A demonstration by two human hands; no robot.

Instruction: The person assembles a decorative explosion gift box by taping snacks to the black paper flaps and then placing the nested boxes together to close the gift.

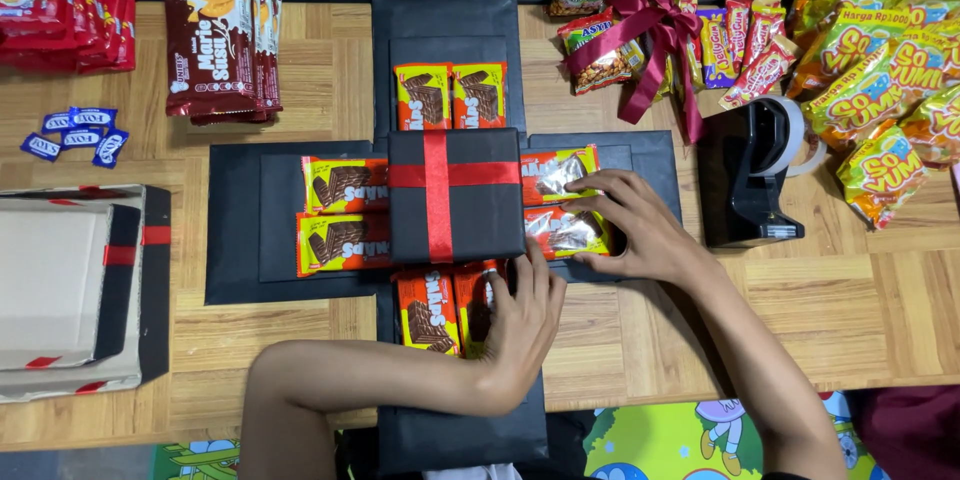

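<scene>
Head view looks straight down on a small black box (455,195) tied with a crossed red ribbon, sitting at the centre of a black cross-shaped card base (235,230) on the wooden table (640,330). Each flap of the cross carries a pair of yellow-and-red wafer packs (342,212), stuck flat around the box. The right hand (640,225) lies open over the right-hand pair, fingertips pressing the two packs (565,202) down, gripping nothing. The left hand (525,315) rests flat too, fingers spread on the near pair (430,308) and touching the box's lower corner; it holds nothing either.

My reading: the packs are being pressed and squared onto their flaps. What this seems to call for is even pressure along each pack, keeping it parallel with the box edge.

Just right of the base stands a black tape dispenser (745,180). Beyond it lie bright snack bags (880,70) and a bundle with a dark red bow (655,25). To the left are biscuit packs (215,30), small blue sachets (75,130) and an open cardboard lid (60,285).
</scene>
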